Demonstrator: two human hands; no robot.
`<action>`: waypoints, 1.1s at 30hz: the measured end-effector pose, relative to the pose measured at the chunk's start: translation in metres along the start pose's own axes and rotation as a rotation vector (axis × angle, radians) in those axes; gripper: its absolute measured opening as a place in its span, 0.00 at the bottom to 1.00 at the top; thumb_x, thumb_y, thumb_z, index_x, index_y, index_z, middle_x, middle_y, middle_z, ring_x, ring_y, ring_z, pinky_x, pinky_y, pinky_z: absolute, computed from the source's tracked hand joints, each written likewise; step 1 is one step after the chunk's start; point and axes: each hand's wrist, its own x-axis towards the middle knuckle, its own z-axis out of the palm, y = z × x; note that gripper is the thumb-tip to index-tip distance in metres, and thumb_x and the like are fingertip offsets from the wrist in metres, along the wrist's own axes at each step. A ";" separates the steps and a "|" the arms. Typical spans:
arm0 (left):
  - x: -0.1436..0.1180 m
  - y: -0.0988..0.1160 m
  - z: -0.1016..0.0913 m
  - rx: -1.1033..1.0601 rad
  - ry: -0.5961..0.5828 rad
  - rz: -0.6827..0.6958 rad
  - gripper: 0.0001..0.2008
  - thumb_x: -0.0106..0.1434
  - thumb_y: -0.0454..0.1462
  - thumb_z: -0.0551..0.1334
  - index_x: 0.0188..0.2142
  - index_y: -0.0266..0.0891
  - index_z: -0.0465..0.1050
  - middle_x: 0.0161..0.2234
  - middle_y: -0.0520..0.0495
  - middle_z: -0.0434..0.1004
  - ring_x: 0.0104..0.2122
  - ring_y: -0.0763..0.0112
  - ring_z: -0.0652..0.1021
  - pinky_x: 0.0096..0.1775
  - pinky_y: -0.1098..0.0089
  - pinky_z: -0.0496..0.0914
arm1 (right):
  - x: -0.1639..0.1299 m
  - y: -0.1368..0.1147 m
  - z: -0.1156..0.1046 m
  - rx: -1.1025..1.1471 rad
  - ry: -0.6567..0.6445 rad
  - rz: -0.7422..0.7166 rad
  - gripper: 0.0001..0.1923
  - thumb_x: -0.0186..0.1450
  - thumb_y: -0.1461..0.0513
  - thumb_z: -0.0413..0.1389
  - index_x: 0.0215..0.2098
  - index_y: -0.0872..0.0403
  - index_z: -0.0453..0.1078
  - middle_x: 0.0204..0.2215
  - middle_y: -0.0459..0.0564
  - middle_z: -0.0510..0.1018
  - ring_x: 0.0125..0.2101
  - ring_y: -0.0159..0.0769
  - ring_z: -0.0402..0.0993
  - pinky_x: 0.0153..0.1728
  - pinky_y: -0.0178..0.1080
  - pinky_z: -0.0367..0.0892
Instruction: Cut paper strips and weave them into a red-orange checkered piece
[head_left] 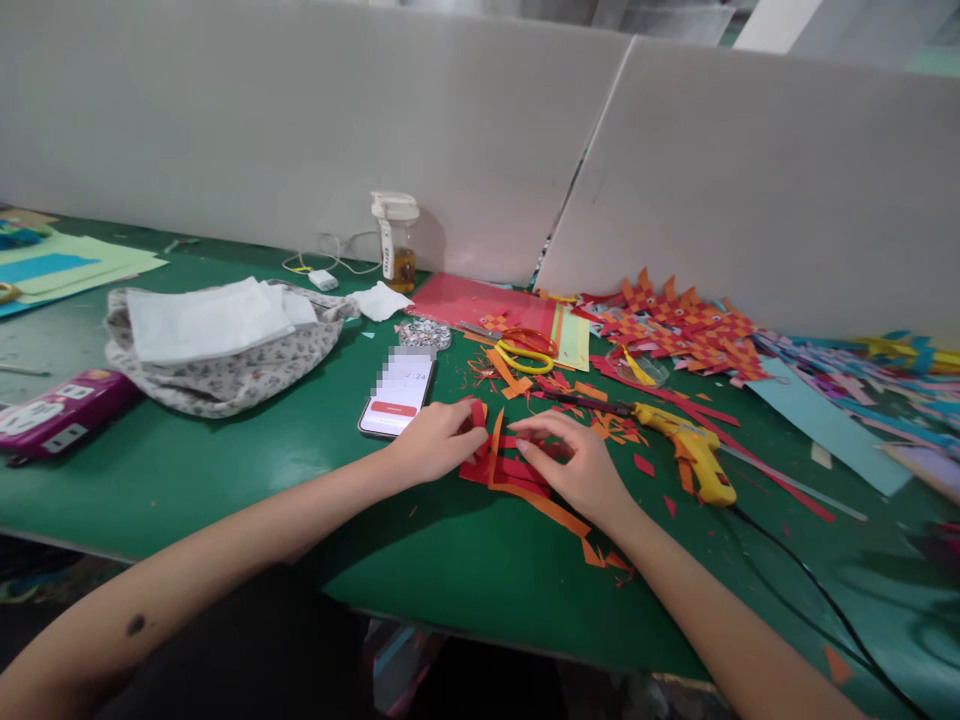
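Red paper point(517, 470) cut into strips lies on the green table between my hands, with an orange paper strip point(496, 452) crossing it upright. My left hand point(442, 438) has its fingers closed on the left part of the red paper. At the right side, my right hand point(566, 460) has thumb and forefinger close together at the red strips; whether they pinch one is too small to make out. Another orange strip point(551, 510) trails from the paper toward the front right. A phone point(397, 395) lies just beyond my left hand.
A yellow glue gun point(694, 450) with a black cord lies right of my hands. Yellow-handled scissors point(525, 358) and paper scraps point(615, 425) lie behind them. Woven red-orange paper pieces point(675, 325) are heaped at the back right. A cloth bag point(225, 385) and a bottle point(397, 240) stand left.
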 end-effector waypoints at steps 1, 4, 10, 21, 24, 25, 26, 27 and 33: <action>0.000 0.000 0.000 0.003 0.000 0.002 0.07 0.57 0.37 0.52 0.28 0.39 0.67 0.25 0.50 0.75 0.26 0.70 0.76 0.29 0.72 0.67 | -0.001 -0.001 -0.001 -0.092 0.005 -0.084 0.10 0.61 0.62 0.52 0.39 0.51 0.72 0.36 0.50 0.75 0.34 0.35 0.73 0.30 0.36 0.71; 0.000 0.000 0.000 0.018 0.005 -0.002 0.07 0.57 0.37 0.52 0.28 0.39 0.67 0.24 0.50 0.75 0.25 0.70 0.75 0.29 0.72 0.66 | -0.003 -0.002 -0.002 -0.322 -0.051 -0.348 0.15 0.61 0.67 0.50 0.44 0.49 0.71 0.41 0.50 0.74 0.40 0.37 0.70 0.39 0.41 0.69; 0.000 -0.001 0.000 0.032 0.017 -0.005 0.07 0.57 0.37 0.52 0.27 0.39 0.67 0.24 0.51 0.74 0.26 0.70 0.75 0.29 0.72 0.66 | -0.001 -0.005 -0.004 -0.480 -0.175 -0.603 0.16 0.63 0.68 0.50 0.42 0.46 0.73 0.44 0.49 0.74 0.43 0.38 0.67 0.43 0.42 0.66; -0.001 -0.001 0.000 -0.010 0.010 -0.007 0.06 0.57 0.37 0.53 0.26 0.40 0.66 0.24 0.51 0.75 0.26 0.69 0.76 0.30 0.72 0.67 | -0.001 -0.001 -0.006 -0.297 -0.252 -0.353 0.09 0.64 0.62 0.52 0.35 0.49 0.75 0.34 0.47 0.79 0.35 0.36 0.74 0.37 0.40 0.69; -0.001 0.001 -0.001 -0.017 -0.002 -0.022 0.07 0.57 0.37 0.53 0.25 0.39 0.66 0.24 0.50 0.76 0.26 0.69 0.76 0.30 0.71 0.67 | -0.002 -0.006 -0.006 -0.160 -0.122 -0.137 0.07 0.61 0.62 0.53 0.34 0.49 0.73 0.32 0.46 0.79 0.33 0.35 0.75 0.35 0.38 0.71; -0.001 0.002 -0.001 -0.018 -0.005 -0.026 0.07 0.57 0.36 0.53 0.25 0.39 0.66 0.24 0.50 0.76 0.26 0.69 0.76 0.30 0.71 0.67 | -0.002 -0.007 -0.006 -0.120 -0.087 -0.074 0.06 0.61 0.62 0.54 0.33 0.50 0.73 0.32 0.45 0.79 0.32 0.35 0.76 0.34 0.38 0.71; -0.001 0.002 -0.001 -0.019 -0.008 -0.027 0.07 0.57 0.36 0.53 0.25 0.39 0.66 0.24 0.50 0.76 0.26 0.69 0.76 0.30 0.71 0.68 | -0.002 -0.008 -0.006 -0.087 -0.063 -0.028 0.05 0.60 0.62 0.54 0.33 0.50 0.73 0.31 0.45 0.79 0.31 0.35 0.76 0.34 0.38 0.72; -0.001 0.002 -0.001 -0.020 -0.009 -0.027 0.07 0.57 0.36 0.53 0.25 0.39 0.66 0.24 0.50 0.76 0.26 0.69 0.76 0.30 0.71 0.68 | -0.001 -0.008 -0.005 -0.062 -0.048 -0.003 0.05 0.60 0.62 0.54 0.32 0.50 0.72 0.30 0.44 0.79 0.31 0.35 0.76 0.34 0.38 0.72; -0.001 0.000 0.000 -0.017 -0.006 -0.023 0.07 0.57 0.37 0.53 0.25 0.39 0.66 0.24 0.50 0.76 0.26 0.69 0.76 0.29 0.72 0.67 | -0.002 -0.006 0.000 -0.052 -0.102 -0.023 0.04 0.60 0.60 0.54 0.32 0.50 0.69 0.30 0.45 0.78 0.31 0.35 0.76 0.35 0.38 0.72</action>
